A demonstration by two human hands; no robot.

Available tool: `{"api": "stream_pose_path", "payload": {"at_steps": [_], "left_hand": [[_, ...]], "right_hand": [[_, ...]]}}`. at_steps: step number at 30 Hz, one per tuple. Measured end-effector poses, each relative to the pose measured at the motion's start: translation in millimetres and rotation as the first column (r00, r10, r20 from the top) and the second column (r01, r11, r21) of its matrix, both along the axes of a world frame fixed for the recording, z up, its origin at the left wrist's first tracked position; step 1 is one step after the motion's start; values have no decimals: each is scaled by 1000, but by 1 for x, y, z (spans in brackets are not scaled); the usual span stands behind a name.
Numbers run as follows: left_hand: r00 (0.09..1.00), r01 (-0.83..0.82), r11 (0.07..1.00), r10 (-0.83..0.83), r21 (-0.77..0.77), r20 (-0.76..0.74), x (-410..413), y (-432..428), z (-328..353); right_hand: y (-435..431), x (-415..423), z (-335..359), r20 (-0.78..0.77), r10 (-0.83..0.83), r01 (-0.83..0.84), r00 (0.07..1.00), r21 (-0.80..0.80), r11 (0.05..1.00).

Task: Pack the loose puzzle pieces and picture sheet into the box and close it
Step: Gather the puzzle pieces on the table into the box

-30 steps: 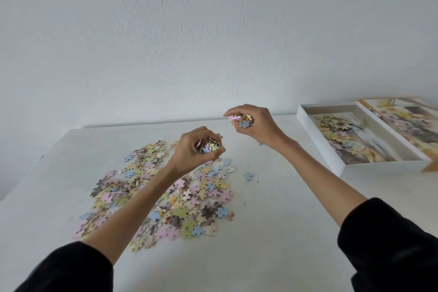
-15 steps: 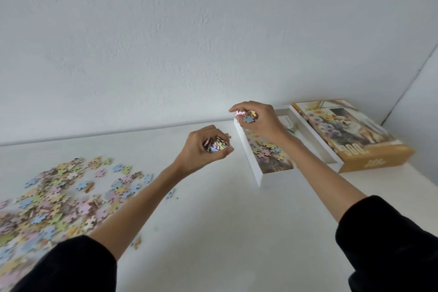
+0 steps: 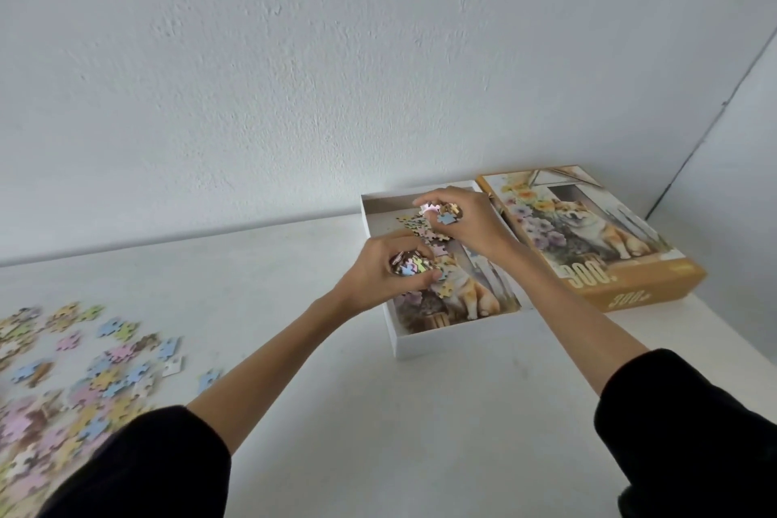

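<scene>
The open white box [image 3: 454, 339] stands at the right of the white table, with the picture sheet [image 3: 475, 294] of a dog lying flat inside it and a few pieces on top. My left hand [image 3: 378, 273] hovers over the box's left part, shut on a handful of puzzle pieces [image 3: 410, 265]. Farther back over the box, my right hand [image 3: 466, 219] is shut on another handful of pieces [image 3: 445, 214]. A large spread of loose pastel pieces [image 3: 75, 374] lies at the left of the table.
The orange box lid [image 3: 588, 240] with the dog picture lies face up right beside the box, near the table's right edge. A white wall runs along the back, with a corner at the far right.
Both hands carried their handfuls of pieces rightward from above the loose pile to above the open box. The view swung right, so the pile now sits at the left edge.
</scene>
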State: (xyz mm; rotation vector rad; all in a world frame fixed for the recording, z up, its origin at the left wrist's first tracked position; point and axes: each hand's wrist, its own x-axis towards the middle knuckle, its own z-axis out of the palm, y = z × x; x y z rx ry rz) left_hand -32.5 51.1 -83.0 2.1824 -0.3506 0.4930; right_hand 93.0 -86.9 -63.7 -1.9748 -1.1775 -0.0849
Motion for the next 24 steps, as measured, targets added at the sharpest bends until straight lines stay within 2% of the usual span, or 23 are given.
{"api": "stream_pose_path", "payload": {"at_steps": [6,10,13,17,24], "left_hand": [[987,80,973,-47,217,-154,19,-3,-9],[975,142,944,-81,299,-208,23,-2,-4],[973,163,923,-92,349,-212,24,-2,-3],[972,173,911,-96,374,-215,23,-2,-3],[976,176,871,-96,459,-193,21,-4,-2]], "right_hand": [[-8,13,-17,-34,-50,45,998,-115,992],[-9,15,-19,2,-89,89,996,-97,991],[-8,13,-18,-35,-141,138,989,-79,987],[-7,11,-18,20,-177,178,984,-96,979],[-8,9,-18,-21,-124,121,992,-112,986]]}}
